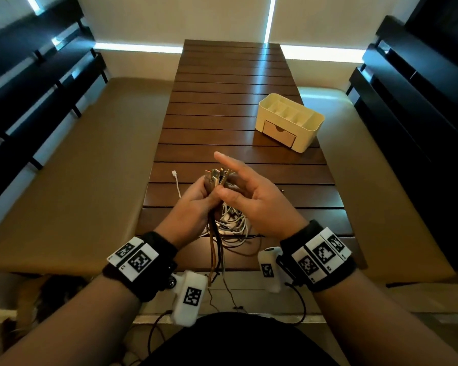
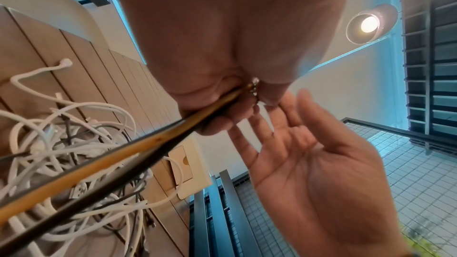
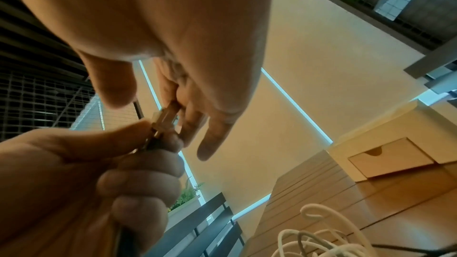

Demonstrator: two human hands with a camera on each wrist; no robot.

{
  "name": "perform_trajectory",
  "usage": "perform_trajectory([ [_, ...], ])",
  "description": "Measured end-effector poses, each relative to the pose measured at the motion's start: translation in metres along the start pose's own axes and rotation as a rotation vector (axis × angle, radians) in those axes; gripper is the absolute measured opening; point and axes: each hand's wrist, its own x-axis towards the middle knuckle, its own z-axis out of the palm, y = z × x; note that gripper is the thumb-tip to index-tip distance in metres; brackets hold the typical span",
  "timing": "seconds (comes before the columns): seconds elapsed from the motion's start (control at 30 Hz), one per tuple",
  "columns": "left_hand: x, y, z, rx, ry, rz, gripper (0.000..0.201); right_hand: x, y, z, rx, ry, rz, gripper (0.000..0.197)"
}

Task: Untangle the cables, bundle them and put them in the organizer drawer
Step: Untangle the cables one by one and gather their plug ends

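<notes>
In the head view, the left hand (image 1: 193,204) curls around a bunch of brown and black cables (image 1: 217,180) above the near end of the slatted wooden table (image 1: 222,107), with their metal plugs sticking up out of the fist. The right hand (image 1: 251,196) sits just at three o'clock of it, index finger stretched straight toward eleven o'clock, the other fingers loosely bent beside the plugs; whether it pinches any plug cannot be told here. A tangle of white cables (image 1: 233,220) lies on the table beneath both hands. The cream organizer (image 1: 291,121) stands toward one o'clock, well apart, its drawer (image 1: 279,133) closed.

In the left wrist view, the left hand (image 2: 222,46) grips the brown and black cables (image 2: 123,153), which run toward seven o'clock. The right hand (image 2: 321,163) shows an open palm with straight fingers reaching up to the plugs. The white cables (image 2: 74,144) are piled at nine o'clock.

In the right wrist view, the right hand (image 3: 173,36) has its fingers extended around the plugs (image 3: 164,120), which the left hand (image 3: 99,173) clenches from seven o'clock. The drawer (image 3: 388,155) sits at three o'clock.
</notes>
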Motion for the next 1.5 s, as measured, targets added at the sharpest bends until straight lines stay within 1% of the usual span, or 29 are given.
perform_trajectory([
  [0.03, 0.002, -0.001, 0.001, -0.002, 0.016, -0.005, 0.016, 0.002, 0.004, -0.004, 0.045, 0.023, -0.013, 0.057],
  [0.07, 0.004, -0.001, 0.002, -0.005, 0.032, -0.010, 0.020, 0.003, 0.008, -0.008, 0.094, 0.093, -0.021, 0.051],
  [0.13, 0.011, -0.002, 0.002, 0.009, 0.060, -0.014, 0.028, 0.006, 0.030, -0.027, 0.082, 0.352, 0.030, 0.035],
  [0.17, 0.015, -0.001, 0.001, 0.020, 0.066, -0.010, 0.030, 0.007, 0.048, -0.040, 0.000, 0.485, 0.104, 0.028],
  [0.2, 0.018, 0.000, 0.001, 0.026, 0.074, -0.004, 0.029, 0.006, 0.070, -0.053, -0.108, 0.569, 0.215, 0.021],
  [0.23, 0.020, 0.002, 0.000, 0.026, 0.084, 0.003, 0.029, 0.004, 0.092, -0.066, -0.214, 0.595, 0.344, 0.015],
  [0.3, 0.025, 0.006, 0.000, 0.013, 0.115, 0.015, 0.027, -0.003, 0.136, -0.087, -0.366, 0.540, 0.583, 0.012],
  [0.33, 0.027, 0.007, 0.000, 0.001, 0.130, 0.023, 0.023, -0.006, 0.154, -0.093, -0.436, 0.490, 0.666, 0.011],
  [0.37, 0.030, 0.008, 0.000, -0.008, 0.144, 0.029, 0.019, -0.009, 0.166, -0.097, -0.516, 0.445, 0.714, 0.013],
  [0.43, 0.036, 0.009, 0.000, -0.044, 0.159, 0.032, 0.018, -0.012, 0.180, -0.099, -0.642, 0.405, 0.753, 0.026],
  [0.5, 0.040, 0.009, 0.000, -0.078, 0.160, 0.035, 0.020, -0.012, 0.184, -0.098, -0.658, 0.432, 0.768, 0.032],
  [0.57, 0.042, 0.010, 0.000, -0.081, 0.161, 0.031, 0.019, -0.011, 0.188, -0.097, -0.668, 0.447, 0.765, 0.030],
  [0.67, 0.043, 0.010, 0.000, -0.078, 0.163, 0.031, 0.016, -0.012, 0.192, -0.098, -0.690, 0.452, 0.764, 0.018],
  [0.77, 0.043, 0.011, 0.000, -0.049, 0.177, 0.029, 0.012, -0.014, 0.189, -0.100, -0.657, 0.473, 0.770, 0.014],
  [0.83, 0.043, 0.011, 0.000, -0.031, 0.183, 0.026, 0.013, -0.015, 0.179, -0.101, -0.536, 0.521, 0.756, 0.012],
  [0.9, 0.042, 0.011, 0.000, -0.031, 0.184, 0.027, 0.014, -0.015, 0.162, -0.101, -0.390, 0.608, 0.677, 0.010],
  [0.97, 0.043, 0.011, -0.001, -0.040, 0.183, 0.023, 0.014, -0.011, 0.139, -0.103, -0.318, 0.679, 0.547, 0.013],
  [1.03, 0.044, 0.012, 0.001, -0.054, 0.185, 0.020, 0.015, 0.000, 0.110, -0.109, -0.242, 0.724, 0.431, 0.020],
  [1.1, 0.045, 0.013, 0.004, -0.068, 0.178, 0.025, 0.014, 0.014, 0.078, -0.118, -0.168, 0.769, 0.313, 0.021],
  [1.2, 0.044, 0.018, 0.009, -0.085, 0.167, 0.029, 0.014, 0.032, 0.024, -0.131, -0.094, 0.916, 0.127, 0.023],
  [1.27, 0.042, 0.021, 0.010, -0.096, 0.163, 0.029, 0.014, 0.037, -0.008, -0.134, 0.003, 0.996, -0.025, 0.028],
  [1.33, 0.040, 0.023, 0.011, -0.112, 0.163, 0.027, 0.014, 0.038, -0.027, -0.128, 0.116, 0.972, -0.130, 0.036],
  [1.37, 0.040, 0.023, 0.012, -0.110, 0.165, 0.031, 0.014, 0.038, -0.031, -0.122, 0.144, 0.931, -0.137, 0.038],
  [1.43, 0.038, 0.023, 0.013, -0.086, 0.173, 0.044, 0.014, 0.037, -0.027, -0.104, 0.175, 0.851, -0.102, 0.037],
  [1.5, 0.038, 0.021, 0.013, -0.056, 0.186, 0.056, 0.013, 0.033, -0.017, -0.082, 0.183, 0.771, -0.044, 0.030],
])
